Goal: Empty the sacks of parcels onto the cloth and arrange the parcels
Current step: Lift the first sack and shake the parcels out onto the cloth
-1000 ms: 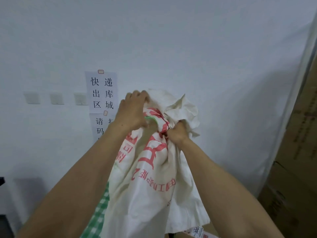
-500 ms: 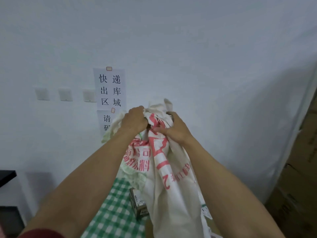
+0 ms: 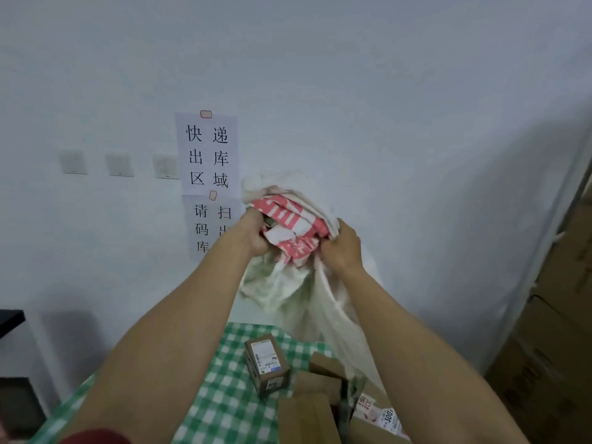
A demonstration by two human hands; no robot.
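Looks like the emptying step is about wrapped up for this sack (image 3: 288, 224). It's the white woven one with red print, bunched up high in front of the wall, and the part hanging below the hands looks limp and flat, so I reckon nothing's left inside.

The left hand (image 3: 256, 237) has its fingers curled tight into the wad of fabric. The right hand (image 3: 342, 248) is the same, fingers dug into the folds, so both are gripping the sack and nothing else.

Down below, the parcels are on the green checked cloth (image 3: 221, 398). There's a labelled cardboard box (image 3: 267, 368) with a few plain brown boxes (image 3: 323, 366) jammed just beside it, and a pink-and-white printed packet (image 3: 379, 413) off to the right. The sack's loose end hangs near that heap.

Next move, I'd guess, is to dump the sack somewhere off the cloth, then use both hands to spread that clump into tidy rows. Mind the trailing fabric doesn't drag a box along with it.
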